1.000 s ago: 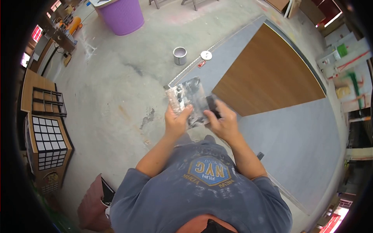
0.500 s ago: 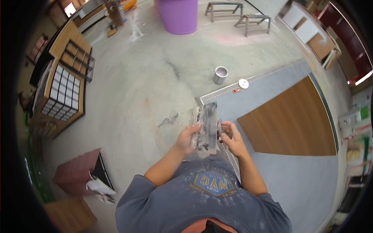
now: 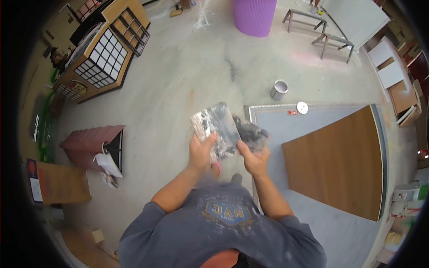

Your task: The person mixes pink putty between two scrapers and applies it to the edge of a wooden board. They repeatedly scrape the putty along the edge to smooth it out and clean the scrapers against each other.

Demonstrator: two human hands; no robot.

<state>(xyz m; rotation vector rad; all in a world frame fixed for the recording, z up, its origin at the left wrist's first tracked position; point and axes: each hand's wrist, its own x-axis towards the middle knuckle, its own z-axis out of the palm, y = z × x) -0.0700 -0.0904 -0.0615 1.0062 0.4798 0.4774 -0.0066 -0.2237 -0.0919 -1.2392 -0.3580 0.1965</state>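
Note:
My left hand (image 3: 200,151) is closed on a flat rectangular grey plate (image 3: 218,123), with its thumb across the face. The plate carries pale and black smears; its exact kind does not show. Beside it, my right hand (image 3: 255,161) grips a darker, smeared flat piece (image 3: 252,133), blurred by motion and partly behind the plate. The right thumb lies at the plate's right edge. Both pieces are in front of my body, above the floor.
A brown wedge-shaped panel (image 3: 335,163) lies on a grey board (image 3: 277,123) to the right. An open can (image 3: 279,89) stands beyond the board, and a round white lid (image 3: 302,107) rests on it. Further off are a purple tub (image 3: 252,18) and low trestles (image 3: 335,47).
My view has turned, so the surroundings shift right and the plate appears further left and tilted. The darker piece in my right hand now shows more of its face.

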